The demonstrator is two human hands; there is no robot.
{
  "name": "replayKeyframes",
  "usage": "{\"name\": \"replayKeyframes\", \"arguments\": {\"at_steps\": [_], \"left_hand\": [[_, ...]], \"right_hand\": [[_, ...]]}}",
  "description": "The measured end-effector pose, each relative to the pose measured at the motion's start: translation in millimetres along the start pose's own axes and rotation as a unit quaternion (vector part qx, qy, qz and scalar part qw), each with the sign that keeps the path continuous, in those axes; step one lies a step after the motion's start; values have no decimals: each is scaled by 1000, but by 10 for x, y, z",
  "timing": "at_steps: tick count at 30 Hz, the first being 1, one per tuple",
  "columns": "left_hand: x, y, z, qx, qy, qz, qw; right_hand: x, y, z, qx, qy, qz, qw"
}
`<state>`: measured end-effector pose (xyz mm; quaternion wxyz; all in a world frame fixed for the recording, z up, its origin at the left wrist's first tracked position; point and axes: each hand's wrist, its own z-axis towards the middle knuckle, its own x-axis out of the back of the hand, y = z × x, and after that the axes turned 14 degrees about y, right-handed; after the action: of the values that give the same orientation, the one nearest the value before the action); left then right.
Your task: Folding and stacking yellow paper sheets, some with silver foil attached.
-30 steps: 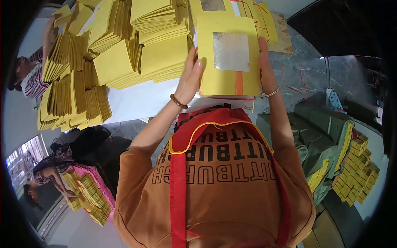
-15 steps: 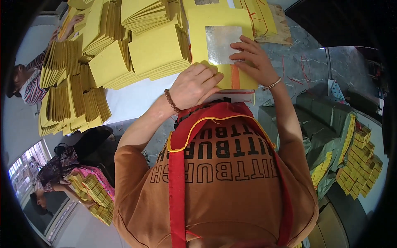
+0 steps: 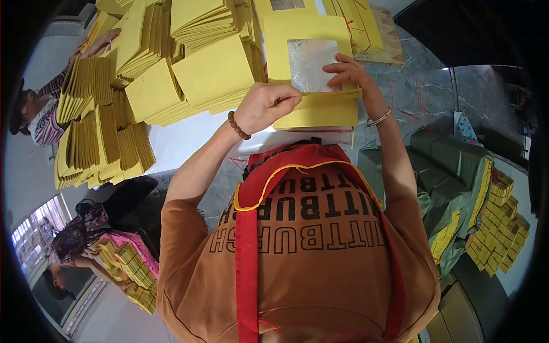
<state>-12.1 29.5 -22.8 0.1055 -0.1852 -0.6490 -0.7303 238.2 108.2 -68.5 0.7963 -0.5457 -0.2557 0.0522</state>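
A yellow paper sheet with a silver square (image 3: 313, 66) lies in front of me at the table's near edge. Its near edge is raised or turned over in a narrow strip, and a plain yellow layer (image 3: 320, 112) shows below that strip. My left hand (image 3: 267, 107) is closed at the left end of the strip, thumb and forefinger pinched at the paper's edge. On the silver square's right side rests my right hand (image 3: 355, 79), its fingers spread and slightly bent. The right thumb is mostly hidden.
Stacks of folded yellow paper (image 3: 214, 68) crowd the table to the left. Beyond the sheet, at the far right, is a red-tied yellow bundle (image 3: 355, 26) on a wooden board (image 3: 392, 43). Co-workers handle yellow paper at left. A green-covered sofa (image 3: 446, 171) stands right.
The sheet's near edge has come up into a strip, uncovering plain yellow below and hiding the orange band. My left hand has closed into a pinch; my right hand has shifted slightly right.
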Motion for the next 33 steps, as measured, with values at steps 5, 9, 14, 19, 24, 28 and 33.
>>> {"name": "replayKeyframes", "arguments": {"at_steps": [5,9,14,19,24,28,33], "left_hand": [[-35,-186,41,65,26,-73,995],[25,-191,107,132,-19,-71,988],[3,-147,115,110,5,-76,991],[-57,9,74,-236,42,52,969],[-109,190,-65,-323,-42,250,912],[-131,190,-74,-313,-44,283,906],[-127,116,-33,-314,-41,264,911]], "right_hand": [[-10,6,-16,-52,4,100,994],[-1,-62,-48,-91,10,99,991],[3,-86,-43,-48,-23,16,998],[24,-135,-2,-38,-27,32,998],[107,-49,-17,-43,-58,76,995],[124,-21,-21,-69,-70,73,993],[108,-31,-25,-80,-53,92,991]]}}
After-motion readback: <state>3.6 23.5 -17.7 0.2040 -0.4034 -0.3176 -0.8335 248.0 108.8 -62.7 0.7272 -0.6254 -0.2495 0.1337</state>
